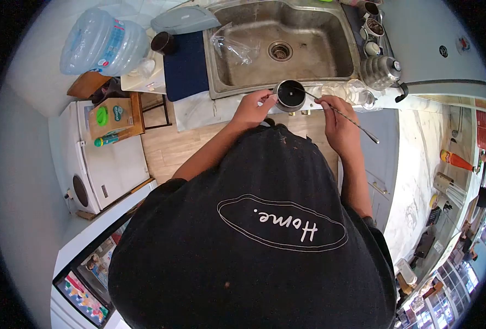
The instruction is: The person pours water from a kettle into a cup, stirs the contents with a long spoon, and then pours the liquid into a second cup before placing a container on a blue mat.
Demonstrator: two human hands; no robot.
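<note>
Fingers of my left hand (252,109) are closed on the side of a round metal cup (277,103) at the front edge of the sink. Dark liquid (291,97) fills part of the cup. My right hand (340,123) grips a long, thin twisted-handled bar spoon (365,131). One end of the spoon reaches over the cup's rim into the dark liquid, hiding its tip; the other end sticks out to the lower right. Close by on the right stand clear glasses (354,90).
Behind the cup is a steel sink (330,49) with a clear plastic item (237,48) in it. A metal kettle (379,72) stands at the right. On the left are a dark mat (187,66), a brown cup (162,43) and a large water bottle (103,44).
</note>
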